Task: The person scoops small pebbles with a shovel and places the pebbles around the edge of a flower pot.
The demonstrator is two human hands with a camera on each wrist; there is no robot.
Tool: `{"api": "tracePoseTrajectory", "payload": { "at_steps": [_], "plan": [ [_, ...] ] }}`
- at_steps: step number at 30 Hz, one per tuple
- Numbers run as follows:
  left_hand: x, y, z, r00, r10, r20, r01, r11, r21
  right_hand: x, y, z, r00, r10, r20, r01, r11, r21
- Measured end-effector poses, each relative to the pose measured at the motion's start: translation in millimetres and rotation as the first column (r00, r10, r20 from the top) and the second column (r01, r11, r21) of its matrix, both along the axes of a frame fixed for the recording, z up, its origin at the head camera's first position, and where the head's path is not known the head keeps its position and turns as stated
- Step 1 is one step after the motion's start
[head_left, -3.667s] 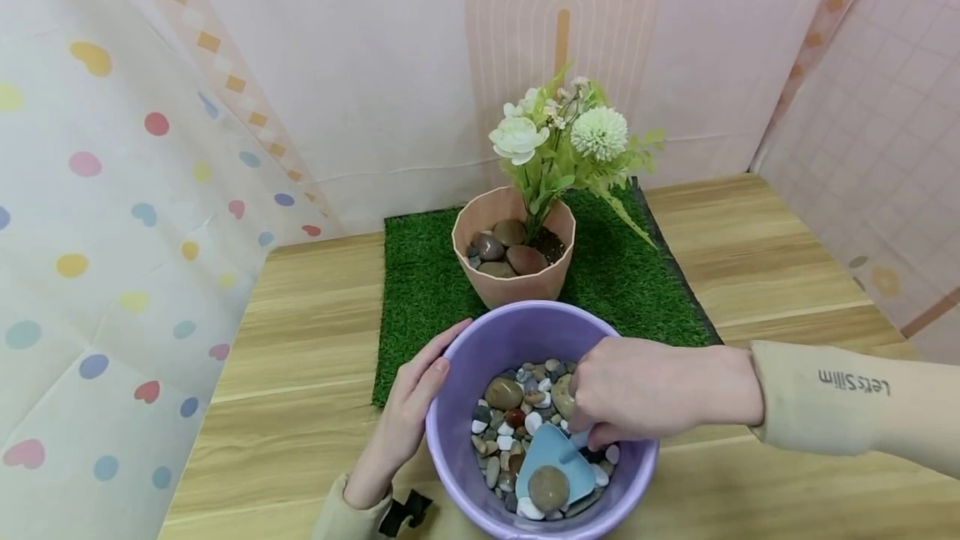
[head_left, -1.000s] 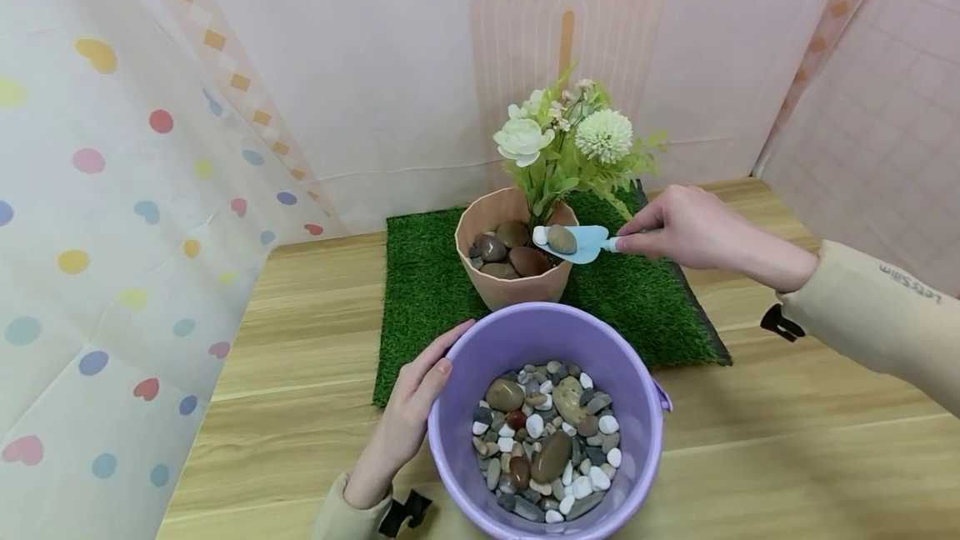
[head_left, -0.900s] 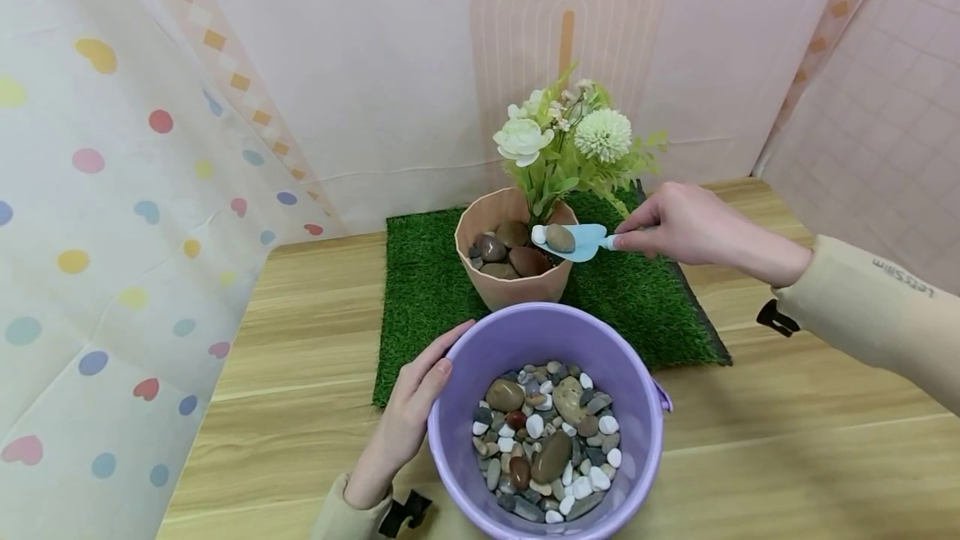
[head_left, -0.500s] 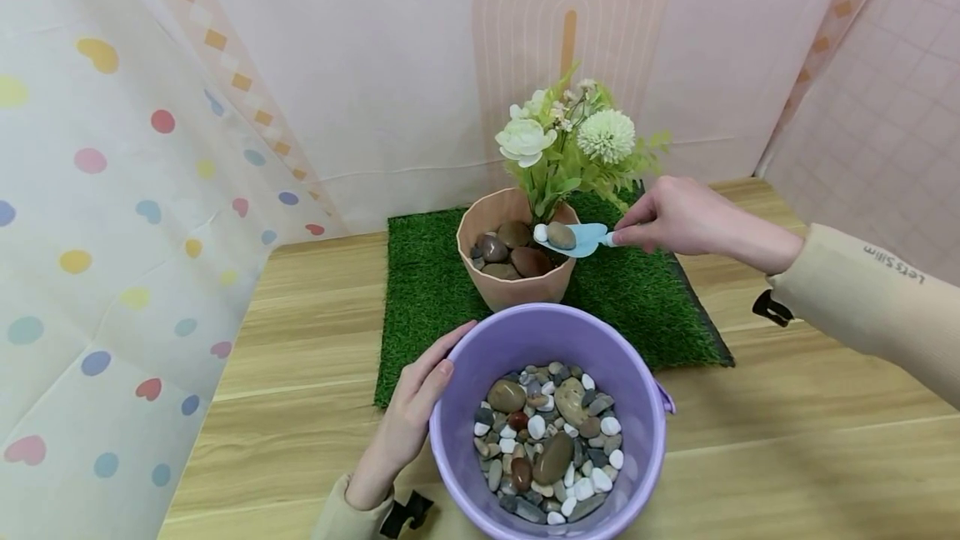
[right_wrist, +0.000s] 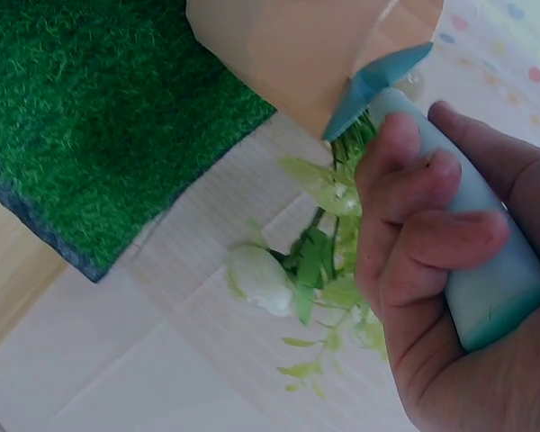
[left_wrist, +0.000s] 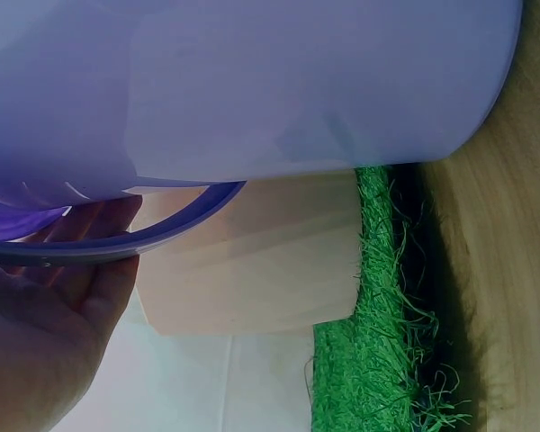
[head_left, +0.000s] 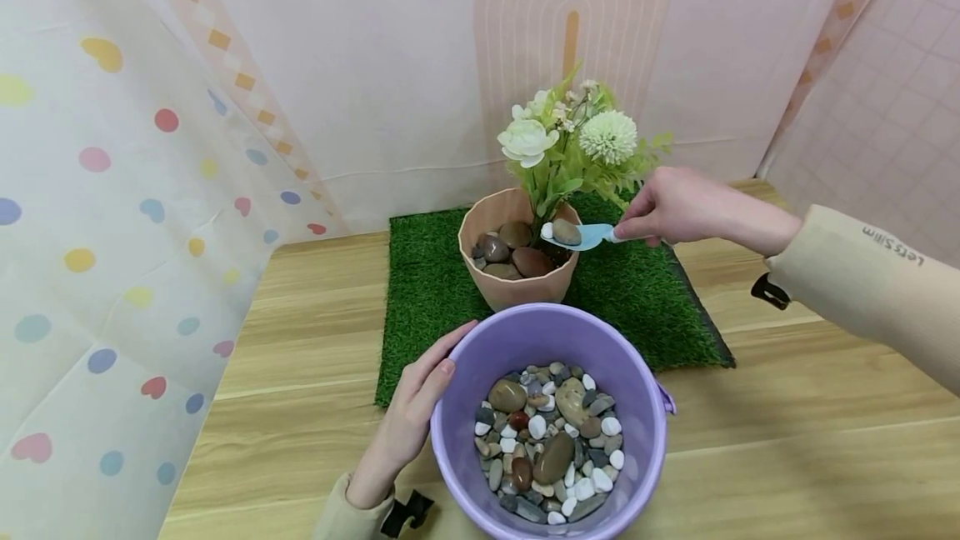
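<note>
My right hand (head_left: 678, 207) grips the handle of a light blue toy trowel (head_left: 596, 235); in the right wrist view the fingers curl round the pale handle (right_wrist: 472, 184). On the blade lie a brown stone (head_left: 566, 232) and a small white stone (head_left: 547, 230), over the right part of the peach flowerpot (head_left: 525, 288). Larger brown stones (head_left: 532, 262) and white-green flowers (head_left: 527, 142) fill the pot. Against the left side of the purple bucket (head_left: 442, 440), my left hand (head_left: 411, 405) rests with fingers extended; its handle crosses the fingers in the left wrist view.
Mixed pebbles (head_left: 555, 458) cover the bucket's bottom, just in front of the pot. Under the pot lies a green turf mat (head_left: 637, 315) on the wooden table (head_left: 300, 357). Patterned cloth (head_left: 360, 90) hangs behind and at both sides.
The trowel has gone from the pebbles in the bucket to the pot, carrying two stones. Over the last second the right hand rises slightly and the blade tilts. The left hand stays put.
</note>
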State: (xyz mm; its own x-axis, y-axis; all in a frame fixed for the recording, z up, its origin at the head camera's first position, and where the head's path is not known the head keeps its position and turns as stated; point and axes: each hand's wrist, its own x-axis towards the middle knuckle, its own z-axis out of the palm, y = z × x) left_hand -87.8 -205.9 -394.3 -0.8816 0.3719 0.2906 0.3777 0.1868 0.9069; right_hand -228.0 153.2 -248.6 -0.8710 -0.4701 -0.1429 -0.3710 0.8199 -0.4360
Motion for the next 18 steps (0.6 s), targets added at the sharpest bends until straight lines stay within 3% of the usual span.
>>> {"api": "tracePoseTrajectory", "payload": {
  "at_steps": [10, 18],
  "plan": [
    [-0.9, -2.6, -2.9, 1.000, -0.012, -0.024, 0.012, 1.000, -0.004, -6.2, -10.7, 25.0, 0.992, 0.046, 0.116, -0.058, 0.994, 0.096],
    [-1.2, -4.1, -3.7, 0.998, -0.006, -0.055, 0.005, 1.000, -0.020, -5.0, -22.4, 36.1, 0.995, 0.048, 0.090, -0.063, 0.983, 0.170]
  ]
}}
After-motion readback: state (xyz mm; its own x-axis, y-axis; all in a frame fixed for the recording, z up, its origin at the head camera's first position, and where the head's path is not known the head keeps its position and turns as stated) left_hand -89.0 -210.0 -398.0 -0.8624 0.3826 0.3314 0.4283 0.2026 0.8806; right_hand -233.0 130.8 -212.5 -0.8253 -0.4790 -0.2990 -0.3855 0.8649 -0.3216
